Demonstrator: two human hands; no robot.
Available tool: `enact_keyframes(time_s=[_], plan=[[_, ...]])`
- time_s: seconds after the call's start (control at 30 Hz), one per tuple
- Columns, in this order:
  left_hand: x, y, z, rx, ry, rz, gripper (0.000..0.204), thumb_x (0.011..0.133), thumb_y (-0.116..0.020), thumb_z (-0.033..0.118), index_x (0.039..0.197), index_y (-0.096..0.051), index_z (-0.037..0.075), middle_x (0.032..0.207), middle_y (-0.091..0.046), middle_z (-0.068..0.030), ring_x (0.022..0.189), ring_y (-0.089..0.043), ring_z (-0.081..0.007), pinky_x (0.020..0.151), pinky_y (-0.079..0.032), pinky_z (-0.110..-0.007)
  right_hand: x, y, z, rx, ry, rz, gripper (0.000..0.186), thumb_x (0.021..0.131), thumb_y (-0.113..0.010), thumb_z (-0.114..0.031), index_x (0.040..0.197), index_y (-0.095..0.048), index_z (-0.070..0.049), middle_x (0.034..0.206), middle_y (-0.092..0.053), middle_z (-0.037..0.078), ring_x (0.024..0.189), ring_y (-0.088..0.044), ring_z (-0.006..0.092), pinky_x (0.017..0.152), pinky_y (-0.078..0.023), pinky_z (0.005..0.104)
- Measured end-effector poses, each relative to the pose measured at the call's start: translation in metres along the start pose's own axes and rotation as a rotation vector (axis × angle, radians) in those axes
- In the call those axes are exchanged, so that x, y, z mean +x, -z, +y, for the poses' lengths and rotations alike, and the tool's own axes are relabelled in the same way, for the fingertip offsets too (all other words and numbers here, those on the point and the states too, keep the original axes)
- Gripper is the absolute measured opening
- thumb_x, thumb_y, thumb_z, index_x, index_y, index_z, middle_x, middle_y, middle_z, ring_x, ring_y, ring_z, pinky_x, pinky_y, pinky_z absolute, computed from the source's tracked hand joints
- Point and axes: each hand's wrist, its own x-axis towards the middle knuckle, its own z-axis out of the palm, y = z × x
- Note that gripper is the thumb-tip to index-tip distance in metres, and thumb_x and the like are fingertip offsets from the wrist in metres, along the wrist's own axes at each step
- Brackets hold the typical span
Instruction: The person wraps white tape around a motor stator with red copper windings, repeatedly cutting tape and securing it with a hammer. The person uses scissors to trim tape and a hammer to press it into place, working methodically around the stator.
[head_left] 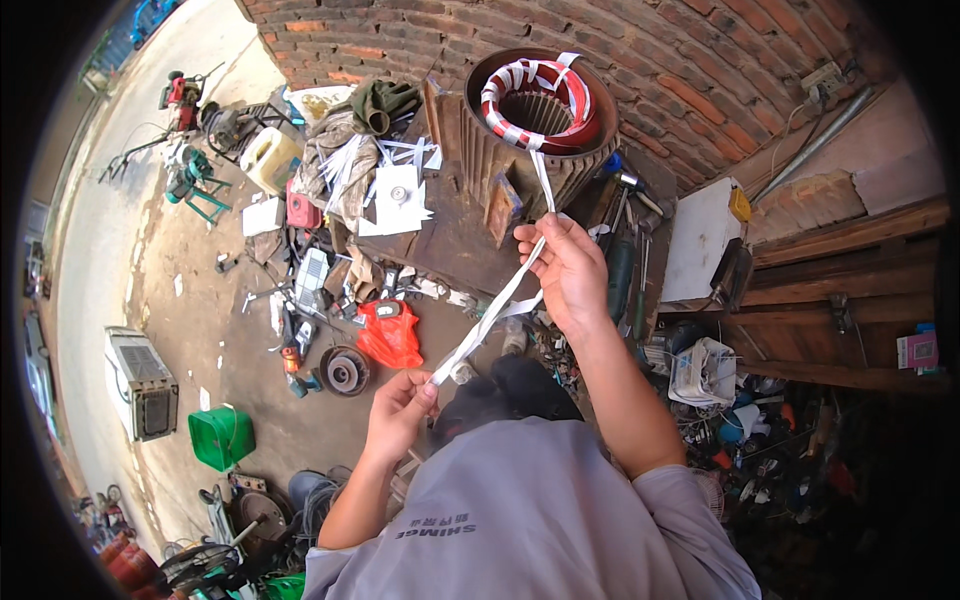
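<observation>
Twisted white strip (486, 325) spans left fingers (423, 398) and right fingers (554, 231), both pinched closed on it; gripped sections are hidden.

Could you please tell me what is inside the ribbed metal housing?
Inside the housing is a red-and-white wrapped ring, with narrow slots showing through its middle. What lies directly beneath the ring is covered, and the housing's bottom cannot be seen.

A long, narrow white strip (487, 324) slants toward the near left, its far end at the near side of a red-and-white wrapped ring coil (578, 103), lying in the open top of a brown, finned metal housing (508, 163) on the worktop (440, 252).
</observation>
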Motion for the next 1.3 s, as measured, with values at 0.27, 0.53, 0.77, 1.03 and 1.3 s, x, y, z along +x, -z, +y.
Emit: enact_keyframes(time_s=[0.27, 0.53, 0.77, 1.03, 1.3], plan=[[0.016, 0.027, -0.060, -1.037, 0.773, -0.556, 0.025, 0.110, -0.043, 0.018, 0.092, -0.052, 0.002, 0.059, -0.045, -0.0017, 0.033, -0.028, -0.0036, 0.028, -0.023, -0.019, 0.002, 0.017, 0.019, 0.234, -0.212, -0.196, 0.027, 0.106, -0.059, -0.026, 0.126, -0.064, -0.008, 0.112, -0.072, 0.013, 0.098, -0.066, 0.0224, 0.091, -0.051, 0.0398], [0.012, 0.006, -0.090, -1.105, 0.773, -0.896, 0.027, 0.105, -0.049, 0.021, 0.085, -0.052, 0.004, 0.065, -0.054, -0.0070, 0.031, -0.036, -0.0063, 0.028, -0.028, -0.020, -0.007, 0.042, 0.053, 0.375, -0.423, -0.343, 0.034, 0.104, -0.062, -0.026, 0.132, -0.063, -0.006, 0.111, -0.070, 0.013, 0.099, -0.066, 0.0234, 0.089, -0.054, 0.0423], [-0.004, -0.023, -0.097, -0.811, 0.739, -0.507, 0.027, 0.109, -0.049, 0.024, 0.097, -0.059, 0.001, 0.089, -0.068, -0.0241, 0.048, -0.060, -0.0155, 0.042, -0.048, -0.024, -0.026, 0.041, 0.056, 0.154, -0.290, -0.246, 0.019, 0.101, -0.066, -0.014, 0.116, -0.065, -0.002, 0.097, -0.071, 0.011, 0.082, -0.066, 0.0171, 0.076, -0.053, 0.0310], [0.033, -0.087, -0.031, 0.216, -0.282, 0.285, 0.032, 0.105, -0.065, 0.016, 0.131, -0.062, -0.002, 0.117, -0.069, -0.0061, 0.106, -0.063, -0.0117, 0.088, -0.052, -0.028, -0.051, 0.046, 0.046, -1.012, 0.545, -0.115, 0.019, 0.099, -0.070, -0.016, 0.087, -0.067, -0.002, 0.069, -0.072, 0.010, 0.059, -0.070, 0.0226, 0.053, -0.053, 0.0364], [0.098, -0.153, 0.032, 0.396, -0.175, 0.263, 0.031, 0.100, -0.074, 0.018, 0.120, -0.066, -0.004, 0.099, -0.074, -0.0069, 0.093, -0.067, -0.0094, 0.078, -0.054, -0.026, -0.097, 0.074, 0.053, -1.420, 0.825, -0.408, 0.013, 0.085, -0.074, -0.016, 0.085, -0.067, -0.005, 0.077, -0.070, 0.014, 0.065, -0.070, 0.0351, 0.061, -0.056, 0.0469]])
